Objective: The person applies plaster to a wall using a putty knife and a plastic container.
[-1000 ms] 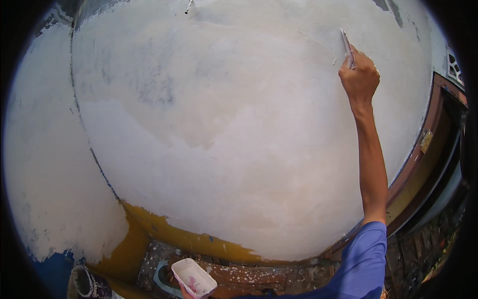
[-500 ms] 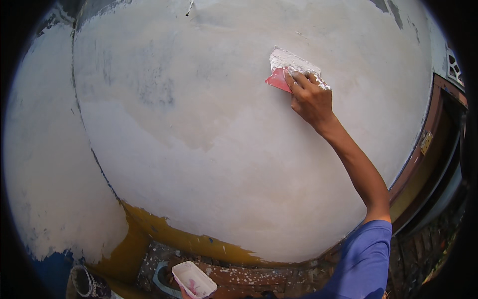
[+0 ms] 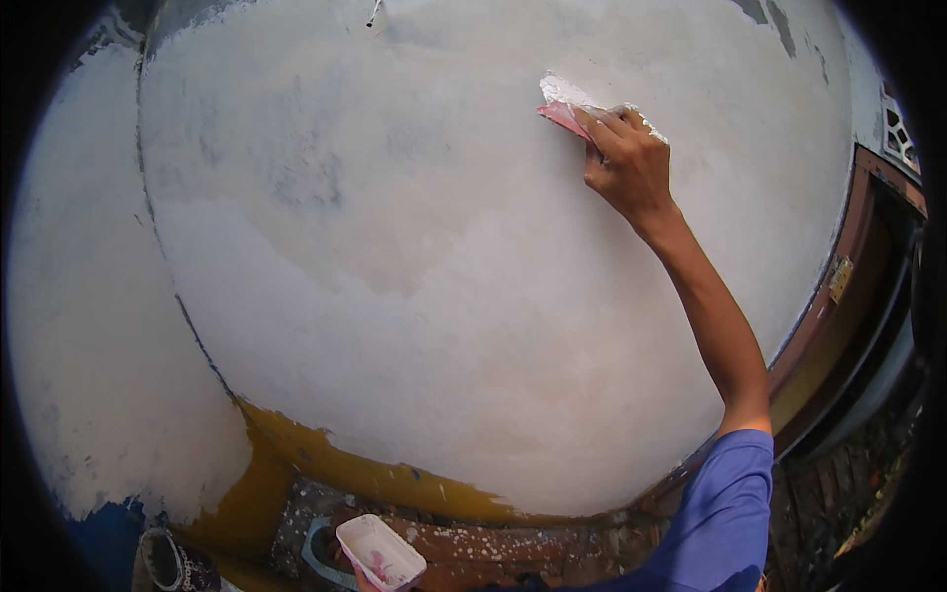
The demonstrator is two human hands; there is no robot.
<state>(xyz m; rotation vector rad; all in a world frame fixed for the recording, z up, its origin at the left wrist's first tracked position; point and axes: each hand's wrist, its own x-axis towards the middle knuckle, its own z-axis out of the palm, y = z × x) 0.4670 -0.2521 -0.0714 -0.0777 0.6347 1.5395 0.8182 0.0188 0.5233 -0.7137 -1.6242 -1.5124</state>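
High on the pale wall (image 3: 424, 345), my right hand (image 3: 631, 163) grips a red plastic putty spreader (image 3: 564, 117). White putty (image 3: 564, 91) coats the spreader's upper part, and some is smeared on my knuckles. The tool is tilted against the wall; whether its whole edge touches the surface I cannot tell. At the lower edge, a white rectangular tub (image 3: 387, 555) with pinkish residue inside is held by my left hand (image 3: 362, 582), of which only a small part of the fingers shows.
A dark, stained bucket (image 3: 163, 560) stands at the lower left. Mustard paint (image 3: 380, 476) bands the wall's foot above a white-spattered ledge (image 3: 473, 546). On the right is a brown door frame (image 3: 824, 306) with a hinge. A short wire (image 3: 374, 13) sticks out at the top.
My right hand has moved up and slightly right with the spreader, which now shows narrower, tilted more edge-on. The tub appears shifted a little left and up.
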